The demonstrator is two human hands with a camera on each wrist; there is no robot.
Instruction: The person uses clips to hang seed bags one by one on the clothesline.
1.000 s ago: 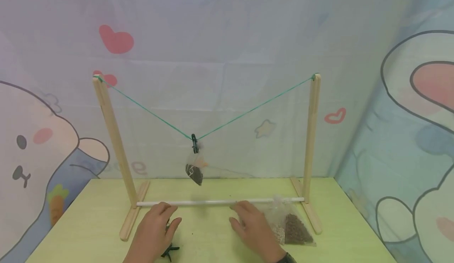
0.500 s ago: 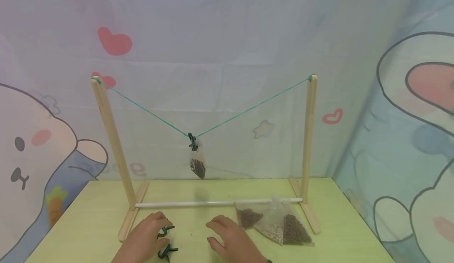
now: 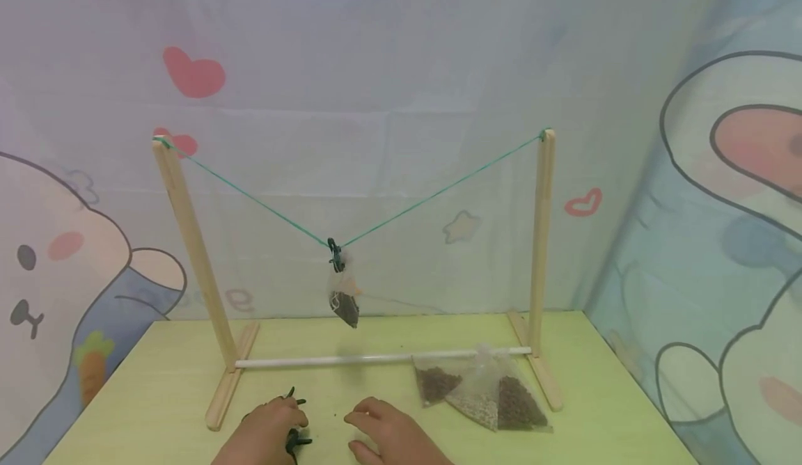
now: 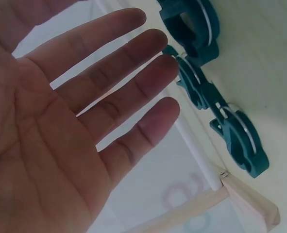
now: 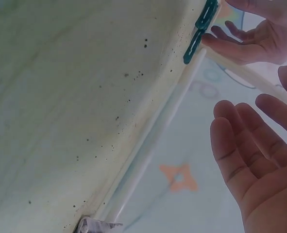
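In the head view my left hand [image 3: 264, 431] hovers low over several dark green spring clips [image 3: 297, 441] at the table's near edge. The left wrist view has its fingers extended, with one clip [image 4: 240, 141] and others just beyond the fingertips. My right hand [image 3: 393, 436] is beside it, palm facing inward, relaxed fingers around nothing. Ahead, a small plastic bag with dark contents [image 3: 344, 309] hangs under a dark clip [image 3: 336, 255] on a green string [image 3: 432, 197]. That string sags in a V between two wooden posts [image 3: 542, 242].
A white rod [image 3: 326, 362] joins the feet of the stand across the table [image 3: 144, 388]. On the right, bags of brown granules [image 3: 521, 406] and pale granules [image 3: 476, 406] lie partly overlapping, near the right foot [image 3: 548, 385]. A printed cloth [image 3: 401, 47] hangs behind.
My right hand has drawn back and left, uncovering another granule bag. My left hand has come nearer the table's front edge, over the clips. The hanging bag bobbed up, then down again.
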